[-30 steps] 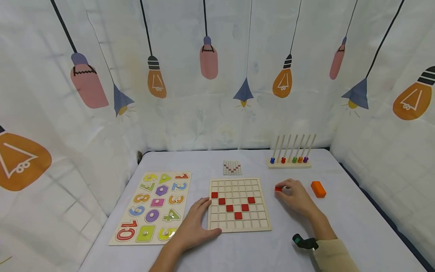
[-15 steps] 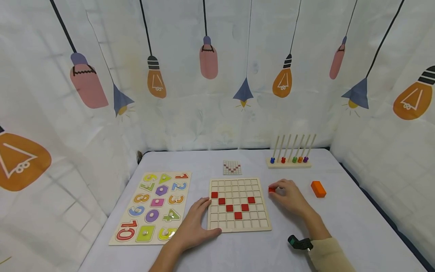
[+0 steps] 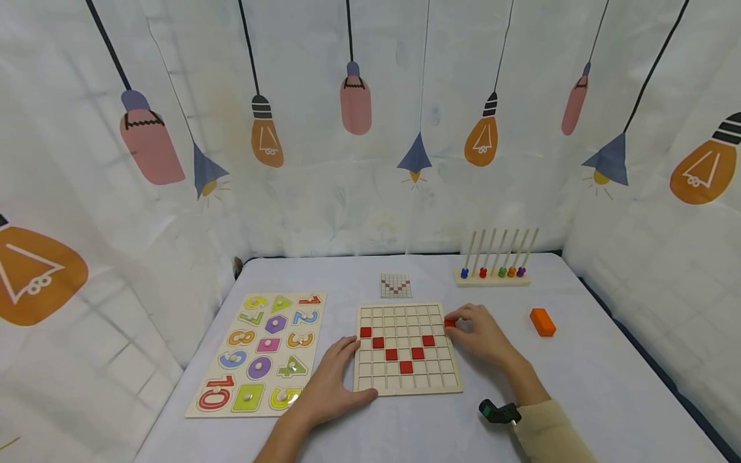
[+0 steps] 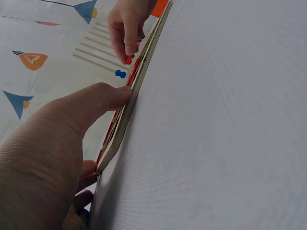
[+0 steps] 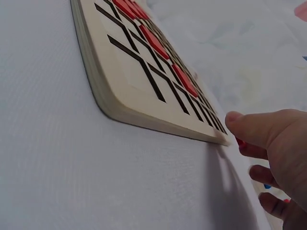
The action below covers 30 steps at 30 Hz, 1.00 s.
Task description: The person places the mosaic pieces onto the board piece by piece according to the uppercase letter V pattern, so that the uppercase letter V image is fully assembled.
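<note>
A wooden grid board [image 3: 410, 392] lies on the table, with several red square tiles [image 3: 406, 367] set in its cells in a V. My left hand [image 3: 332, 386] rests at the board's near left corner, fingertips touching the left edge and thumb [image 4: 117, 97] against the near edge. A small red block [image 3: 449, 323] is pinched between the thumb and fingers of my right hand [image 3: 477, 331], at the board's right edge. The right wrist view mostly hides that block behind the thumb [image 5: 244, 125]. Behind the board lies a small card [image 3: 396, 286] printed with a similar V pattern.
A number and shape puzzle board [image 3: 199, 392] lies left of the grid board, partly behind my left hand. An orange block [image 3: 542, 322] sits on the right. At the back right stands a wooden peg rack [image 3: 492, 281] with coloured beads.
My right hand has moved left with the red block, from the table right of the grid board to the board's right edge. The left hand has stayed in place.
</note>
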{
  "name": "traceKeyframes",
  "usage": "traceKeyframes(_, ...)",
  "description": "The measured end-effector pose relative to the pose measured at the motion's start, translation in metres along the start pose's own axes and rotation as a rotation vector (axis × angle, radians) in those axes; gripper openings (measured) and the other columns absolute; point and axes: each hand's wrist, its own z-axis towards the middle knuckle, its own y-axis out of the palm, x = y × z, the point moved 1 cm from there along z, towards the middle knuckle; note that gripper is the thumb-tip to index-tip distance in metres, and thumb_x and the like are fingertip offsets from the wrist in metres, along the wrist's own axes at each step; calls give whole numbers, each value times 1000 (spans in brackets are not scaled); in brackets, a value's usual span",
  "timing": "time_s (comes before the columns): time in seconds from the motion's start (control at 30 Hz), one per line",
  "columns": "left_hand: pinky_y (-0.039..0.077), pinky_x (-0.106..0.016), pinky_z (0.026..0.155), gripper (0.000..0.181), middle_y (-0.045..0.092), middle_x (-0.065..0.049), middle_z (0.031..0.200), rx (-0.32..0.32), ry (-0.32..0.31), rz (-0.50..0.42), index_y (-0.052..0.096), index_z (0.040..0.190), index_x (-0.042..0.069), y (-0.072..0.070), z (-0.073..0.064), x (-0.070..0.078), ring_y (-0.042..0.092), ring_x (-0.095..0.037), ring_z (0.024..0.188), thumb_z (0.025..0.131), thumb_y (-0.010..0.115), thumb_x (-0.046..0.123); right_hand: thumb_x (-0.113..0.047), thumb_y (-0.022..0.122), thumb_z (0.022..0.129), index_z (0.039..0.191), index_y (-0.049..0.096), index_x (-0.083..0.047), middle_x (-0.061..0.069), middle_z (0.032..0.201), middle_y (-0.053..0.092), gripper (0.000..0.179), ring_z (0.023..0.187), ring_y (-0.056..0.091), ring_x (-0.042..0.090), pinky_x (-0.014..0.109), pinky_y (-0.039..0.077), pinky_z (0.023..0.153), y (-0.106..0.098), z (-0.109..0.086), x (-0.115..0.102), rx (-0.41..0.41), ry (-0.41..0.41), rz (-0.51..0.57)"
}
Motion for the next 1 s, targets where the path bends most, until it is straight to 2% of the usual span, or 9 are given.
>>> traceKeyframes(0.37, 38, -59, 134, 113, 39, 4, 179, 0, -6, 1, 48, 169, 18, 0, -1, 1, 34, -27, 168, 77, 91, 67, -25, 86, 100, 124, 83, -21, -5, 124, 75, 25, 122, 59, 22, 50, 52, 107, 11, 4, -8, -27, -25, 16)
traceKeyframes(0.7, 39, -59, 134, 113, 39, 4, 178, 0, -7, -3, 48, 169, 17, -1, -2, 2, 34, -27, 168, 77, 91, 67, -27, 87, 99, 124, 83, -24, -4, 127, 73, 25, 124, 56, 22, 52, 51, 112, 17, 6, -16, -47, 2, 7)
traceKeyframes(1.0, 39, -59, 134, 113, 38, 5, 179, -1, -10, 1, 48, 169, 18, -1, -2, -1, 34, -27, 168, 77, 91, 69, -27, 87, 99, 124, 84, -24, -4, 126, 73, 25, 120, 55, 21, 48, 50, 106, 19, 7, -16, -44, -28, -11)
